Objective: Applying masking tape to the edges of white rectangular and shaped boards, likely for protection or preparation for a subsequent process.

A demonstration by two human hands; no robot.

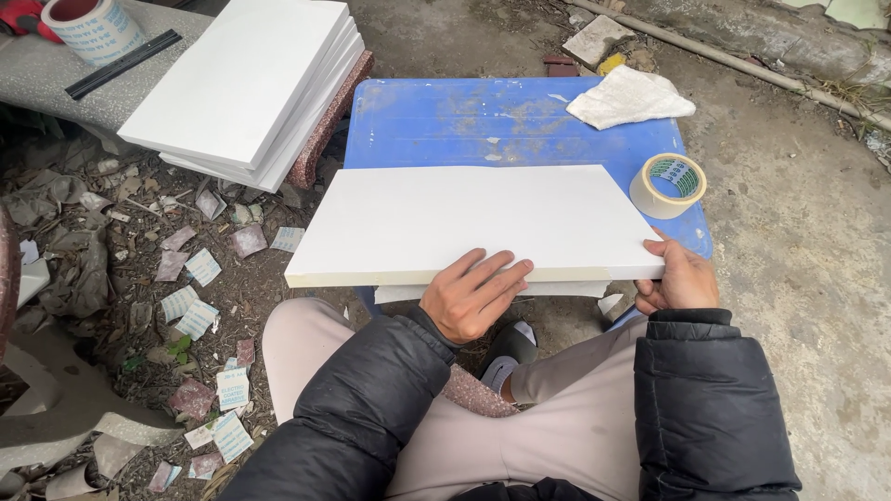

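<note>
A long white rectangular panel [464, 218] lies flat across a blue plastic table [445, 116], with another white panel just showing under its near edge. My left hand [471, 295] rests on the panel's near edge, fingers spread over the top. My right hand [677, 278] grips the panel's near right corner, thumb on top. A roll of tan tape [668, 186] stands on the table by the panel's right end, just beyond my right hand.
A stack of white panels [246, 83] rests on a stone bench at the upper left, beside a large tape roll [93, 28] and a black strip [121, 63]. A crumpled white cloth [631, 97] lies on the table's far right. Scraps of paper [200, 315] litter the dirt at left.
</note>
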